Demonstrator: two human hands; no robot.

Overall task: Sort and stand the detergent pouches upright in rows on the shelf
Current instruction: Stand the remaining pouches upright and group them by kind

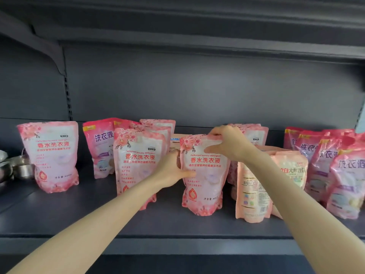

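Both hands hold one flowered pouch [205, 180], which stands upright on the dark shelf [79, 218]. The left hand [173, 171] grips its left edge, thumb across the front. The right hand [227, 143] pinches its top seam between thumb and fingers. Just left of the left hand stands a matching pouch [136, 165], with more behind it and a third pouch [51, 155] well beyond. Under the right forearm lean peach pouches [254, 192], and farther right crowd red-topped pouches [335, 171]. Metal bowls [19, 169] sit far left of the left hand.
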